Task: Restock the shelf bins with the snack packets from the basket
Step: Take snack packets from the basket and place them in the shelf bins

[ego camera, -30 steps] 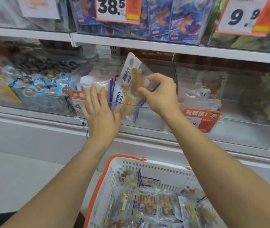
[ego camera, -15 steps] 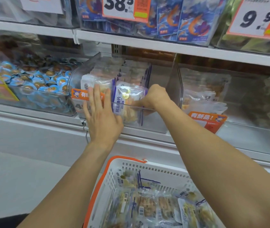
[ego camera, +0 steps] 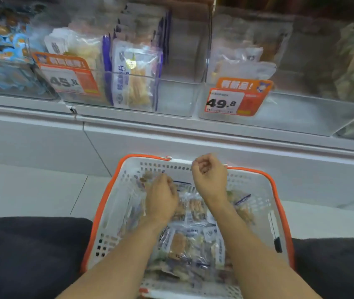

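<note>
Both hands over the white basket [ego camera: 256,192] w/ orange rim, full of clear snack packets [ego camera: 184,244]. Left hand [ego camera: 161,197] reaches down among far-left packets, fingers curled; blur, so can't tell if it grips one. Right hand [ego camera: 209,176] hangs above far rim, fingers curled in, holding nothing, packets below it. Shelf bin [ego camera: 178,98] beyond holds an upright packet [ego camera: 135,74] at front.

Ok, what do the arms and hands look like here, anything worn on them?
Both forearms are bare as far as the frame shows: no sleeves, gloves, watch or rings visible on the left hand or the right hand. Dark trousers cover the legs.
</note>
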Demonstrator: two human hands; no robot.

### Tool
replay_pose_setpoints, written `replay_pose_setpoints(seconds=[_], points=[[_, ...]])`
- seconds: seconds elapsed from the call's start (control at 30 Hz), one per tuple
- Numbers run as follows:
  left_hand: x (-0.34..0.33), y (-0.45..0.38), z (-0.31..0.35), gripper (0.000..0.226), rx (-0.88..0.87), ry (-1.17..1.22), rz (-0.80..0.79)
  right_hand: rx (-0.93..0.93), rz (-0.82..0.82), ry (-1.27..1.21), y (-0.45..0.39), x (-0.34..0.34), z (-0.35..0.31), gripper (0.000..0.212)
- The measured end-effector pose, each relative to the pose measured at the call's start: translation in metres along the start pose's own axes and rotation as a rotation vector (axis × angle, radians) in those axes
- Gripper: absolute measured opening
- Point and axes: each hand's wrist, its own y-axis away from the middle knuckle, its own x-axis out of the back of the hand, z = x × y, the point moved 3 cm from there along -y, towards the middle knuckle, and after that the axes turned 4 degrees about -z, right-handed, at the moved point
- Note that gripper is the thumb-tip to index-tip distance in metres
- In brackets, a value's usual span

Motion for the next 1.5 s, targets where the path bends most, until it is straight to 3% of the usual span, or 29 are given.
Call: replay_pose_setpoints(seconds=[0.13, 0.3, 0.4, 0.47, 0.53, 0.6, 0.67, 0.77, 0.83, 0.9, 0.97, 1.07, 1.17, 1.27, 1.37, 1.43, 1.5], points=[[-0.072, 0.037, -0.014, 0.037, 0.011, -0.275, -0.374, -0.395, -0.112, 0.256, 0.043, 0.017, 0.119, 0.007], [-0.118, 0.056, -0.019, 0.069, -0.075, -0.333, -0.569, -0.674, -0.278, 0.499, 0.093, 0.029, 0.177, 0.078], [-0.131, 0.061, -0.021, 0.068, -0.119, -0.35, -0.655, -0.667, -0.312, 0.553, 0.095, 0.021, 0.182, 0.087], [-0.133, 0.062, -0.023, 0.067, -0.11, -0.335, -0.635, -0.704, -0.326, 0.586, 0.089, 0.015, 0.18, 0.087], [-0.129, 0.06, -0.026, 0.07, -0.059, -0.324, -0.52, -0.734, -0.396, 0.619, 0.081, 0.01, 0.175, 0.083], [-0.12, 0.055, -0.031, 0.075, 0.064, -0.374, -0.403, -0.76, -0.445, 0.616, 0.075, 0.006, 0.171, 0.079], [-0.113, 0.052, -0.04, 0.08, 0.164, -0.396, -0.401, -0.772, -0.468, 0.625, 0.072, 0.002, 0.166, 0.078], [-0.105, 0.052, -0.053, 0.07, 0.087, -0.431, -0.424, -0.767, -0.434, 0.652, 0.076, -0.002, 0.157, 0.077], [-0.1, 0.052, -0.057, 0.058, 0.011, -0.448, -0.398, -0.641, -0.326, 0.663, 0.078, -0.004, 0.15, 0.068], [-0.096, 0.051, -0.057, 0.051, -0.018, -0.455, -0.37, -0.48, -0.286, 0.589, 0.076, -0.01, 0.143, 0.05], [-0.095, 0.053, -0.055, 0.051, 0.027, -0.377, -0.363, -0.456, -0.362, 0.4, 0.075, -0.019, 0.136, 0.037], [-0.092, 0.052, -0.053, 0.048, 0.192, -0.177, -0.322, -0.54, -0.481, 0.274, 0.079, -0.03, 0.134, 0.053], [-0.088, 0.045, -0.046, 0.011, 0.25, -0.145, -0.372, -0.662, -0.537, 0.202, 0.083, -0.033, 0.14, 0.059], [-0.081, 0.038, -0.034, 0.028, 0.377, 0.052, -0.47, -0.78, -0.564, 0.055, 0.08, -0.028, 0.146, 0.048], [-0.072, 0.033, -0.024, 0.055, 0.514, 0.352, -0.589, -0.865, -0.679, -0.361, 0.077, -0.027, 0.132, 0.026], [-0.058, 0.028, -0.015, 0.057, 0.476, 0.494, -0.628, -0.836, -0.738, -0.499, 0.068, -0.025, 0.12, 0.029], [-0.041, 0.02, -0.005, 0.045, 0.433, 0.62, -0.591, -0.759, -0.682, -0.501, 0.052, -0.018, 0.11, 0.027]])
